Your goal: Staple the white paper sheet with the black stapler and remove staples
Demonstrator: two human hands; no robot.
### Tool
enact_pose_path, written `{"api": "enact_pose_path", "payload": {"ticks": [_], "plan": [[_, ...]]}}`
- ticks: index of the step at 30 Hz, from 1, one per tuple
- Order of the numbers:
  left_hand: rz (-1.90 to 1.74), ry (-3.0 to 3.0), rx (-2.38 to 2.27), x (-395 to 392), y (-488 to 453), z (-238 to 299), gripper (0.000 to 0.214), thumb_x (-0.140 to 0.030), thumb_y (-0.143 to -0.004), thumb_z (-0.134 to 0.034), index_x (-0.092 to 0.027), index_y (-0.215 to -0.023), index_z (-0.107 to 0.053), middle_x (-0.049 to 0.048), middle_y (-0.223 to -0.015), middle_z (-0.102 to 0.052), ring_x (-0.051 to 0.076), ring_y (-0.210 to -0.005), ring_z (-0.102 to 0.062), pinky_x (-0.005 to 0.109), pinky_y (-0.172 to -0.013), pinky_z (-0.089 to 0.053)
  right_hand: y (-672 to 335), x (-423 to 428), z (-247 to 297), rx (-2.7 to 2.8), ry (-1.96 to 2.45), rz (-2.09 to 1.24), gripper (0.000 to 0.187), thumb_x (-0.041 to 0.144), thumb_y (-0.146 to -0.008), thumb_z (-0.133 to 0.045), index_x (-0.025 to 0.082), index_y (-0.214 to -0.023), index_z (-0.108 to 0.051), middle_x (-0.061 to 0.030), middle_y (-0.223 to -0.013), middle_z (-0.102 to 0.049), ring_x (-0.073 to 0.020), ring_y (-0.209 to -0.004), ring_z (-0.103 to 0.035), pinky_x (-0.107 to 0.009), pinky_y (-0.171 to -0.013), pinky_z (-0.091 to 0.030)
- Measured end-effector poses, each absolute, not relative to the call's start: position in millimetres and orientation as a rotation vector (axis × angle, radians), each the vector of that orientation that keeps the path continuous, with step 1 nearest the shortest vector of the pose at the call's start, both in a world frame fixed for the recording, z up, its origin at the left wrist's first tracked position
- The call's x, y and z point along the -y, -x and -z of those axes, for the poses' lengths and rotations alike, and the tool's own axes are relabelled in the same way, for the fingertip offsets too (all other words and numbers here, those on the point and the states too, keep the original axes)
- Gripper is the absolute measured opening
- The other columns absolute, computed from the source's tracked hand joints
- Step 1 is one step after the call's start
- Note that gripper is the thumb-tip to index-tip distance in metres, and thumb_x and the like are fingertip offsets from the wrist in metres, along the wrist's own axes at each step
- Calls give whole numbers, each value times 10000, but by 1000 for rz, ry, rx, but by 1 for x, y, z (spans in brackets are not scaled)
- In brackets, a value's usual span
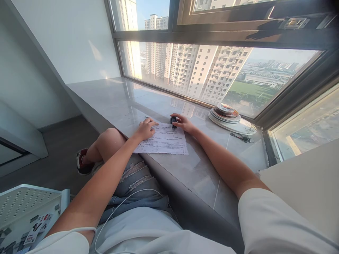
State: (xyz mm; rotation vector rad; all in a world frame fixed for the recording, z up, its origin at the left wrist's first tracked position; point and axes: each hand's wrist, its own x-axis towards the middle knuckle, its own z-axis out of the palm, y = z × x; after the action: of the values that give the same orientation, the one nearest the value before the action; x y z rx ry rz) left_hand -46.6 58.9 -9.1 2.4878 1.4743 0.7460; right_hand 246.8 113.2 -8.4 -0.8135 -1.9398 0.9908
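Printed sheets of paper (pixel 169 143) lie on the grey tiled window sill, close to its front edge. My left hand (pixel 145 129) rests on their left side, fingers stretched out and pressing the paper down. At the top right edge of the paper, my right hand (pixel 184 123) has its thumb and fingers around a small black stapler (pixel 173 122). The stapler's near end reaches over the paper's edge. Whether its jaws are closed on the sheets I cannot tell.
A stack of plates (pixel 225 114) stands by the window at the right, with a dark key-like bunch (pixel 241 138) in front of it. A white perforated basket (pixel 29 201) with small items is at lower left. A white cable (pixel 127 196) crosses my lap.
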Motion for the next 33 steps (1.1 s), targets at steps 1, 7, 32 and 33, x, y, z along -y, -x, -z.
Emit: {"api": "enact_pose_path", "payload": {"ticks": [1,7,32,33], "plan": [[-746,-2488,-1474,-59,46,9,515,-168,-852,-505,-260,-1325,-687,115,-1271,-564,328,-1236,-545,518,-1098,-400,-247,-114,9,1958,809,-973,548,543,-794,-789,296,-1273,-691,-57,-1468,-521,-265,-1266,-572,-417,-1145,-432],[-757,-2487,-1490,-58,45,9,520,-153,-838,-514,-270,-1312,-695,109,-1266,-572,324,-1233,-552,524,-1105,-394,-249,-114,8,2045,804,-951,579,566,-820,-762,306,-1328,-663,-82,-1532,-426,-262,-1325,-527,-425,-1179,-383],[-677,-2496,-1525,-63,45,14,485,-166,-849,-510,-275,-1263,-739,103,-1466,-553,365,-1387,-446,694,-1210,-207,-286,-119,9,2102,1015,-418,406,426,-776,-743,241,-1134,-698,-90,-1093,-689,-296,-1000,-630,-503,-1005,-480],[-704,-2517,-1520,-62,44,13,470,-165,-840,-522,-267,-1236,-754,111,-1455,-545,364,-1374,-451,670,-1209,-239,-288,-121,12,2037,1099,-392,377,436,-777,-738,231,-1091,-696,-79,-1013,-702,-285,-930,-632,-503,-957,-498]]}}
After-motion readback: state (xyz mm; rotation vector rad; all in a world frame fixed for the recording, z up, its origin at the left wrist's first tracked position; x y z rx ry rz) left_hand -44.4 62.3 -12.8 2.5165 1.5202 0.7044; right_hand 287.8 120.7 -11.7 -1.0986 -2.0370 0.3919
